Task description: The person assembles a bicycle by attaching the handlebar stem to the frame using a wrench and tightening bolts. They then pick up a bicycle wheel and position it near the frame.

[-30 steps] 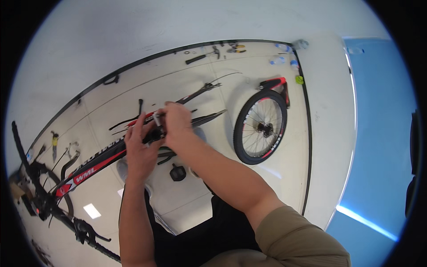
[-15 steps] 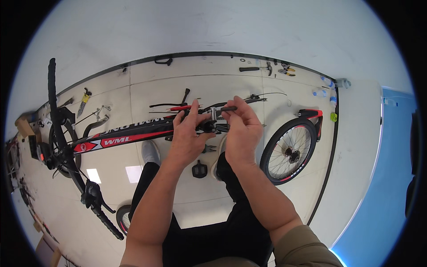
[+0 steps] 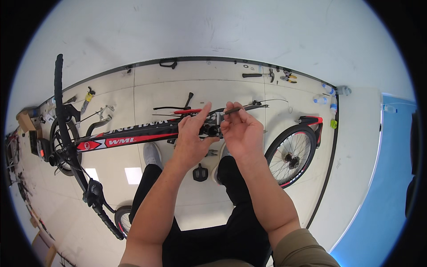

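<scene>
A black and red bicycle frame lies across in front of me, its handlebar at the left. My left hand is around the frame's right end, thumb below and index finger stretched out above. Beside its fingertips is a silver metal tube-like part, next to a dark round opening. My right hand pinches a short dark rod between thumb and fingers, just right of the silver part. The rod's exact kind is unclear.
A wheel with a red and black frame part stands at the right. Along the wall lie a hammer, pliers and bottles. A pedal lies between my feet. A yellow-handled tool is far left.
My right hand has turned, and the dark rod has tilted and come away from the silver part's top. My left hand stays at the frame's end. The view has shifted slightly.
</scene>
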### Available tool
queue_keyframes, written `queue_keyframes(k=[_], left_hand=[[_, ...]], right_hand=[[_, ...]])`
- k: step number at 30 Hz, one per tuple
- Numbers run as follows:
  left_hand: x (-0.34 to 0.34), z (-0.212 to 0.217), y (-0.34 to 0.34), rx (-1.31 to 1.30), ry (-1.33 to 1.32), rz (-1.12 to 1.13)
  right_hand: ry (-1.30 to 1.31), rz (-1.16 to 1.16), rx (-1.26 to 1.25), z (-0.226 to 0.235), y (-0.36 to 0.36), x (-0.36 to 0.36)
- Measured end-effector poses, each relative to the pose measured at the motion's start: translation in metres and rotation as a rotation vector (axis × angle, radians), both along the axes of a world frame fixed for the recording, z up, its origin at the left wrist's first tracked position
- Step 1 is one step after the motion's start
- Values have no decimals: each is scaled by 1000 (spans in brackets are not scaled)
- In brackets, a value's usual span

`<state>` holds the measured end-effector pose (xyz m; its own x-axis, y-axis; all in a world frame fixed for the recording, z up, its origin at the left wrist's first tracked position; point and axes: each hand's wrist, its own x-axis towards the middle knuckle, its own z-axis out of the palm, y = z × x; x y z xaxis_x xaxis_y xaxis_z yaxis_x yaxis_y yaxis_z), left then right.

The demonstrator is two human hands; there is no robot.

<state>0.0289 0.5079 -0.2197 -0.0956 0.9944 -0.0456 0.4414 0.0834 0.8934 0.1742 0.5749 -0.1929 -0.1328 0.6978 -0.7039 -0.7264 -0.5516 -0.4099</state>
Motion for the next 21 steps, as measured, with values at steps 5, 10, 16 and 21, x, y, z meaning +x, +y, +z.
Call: queue_keyframes(k=[5,10,16,21], left_hand=[[-1,-10,-2,115,89,-52],[-1,-9,-2,82,62,-61],[-2,-9,-5,58,51,-55],[0,-10,-3,62,79,-58]], right_hand=[[-89,38,71,4,-5,-7],[-499,266,208,-2,-4,-12],[-585,368,182,2,1,-16],[-566,446,154,-12,4,-11]])
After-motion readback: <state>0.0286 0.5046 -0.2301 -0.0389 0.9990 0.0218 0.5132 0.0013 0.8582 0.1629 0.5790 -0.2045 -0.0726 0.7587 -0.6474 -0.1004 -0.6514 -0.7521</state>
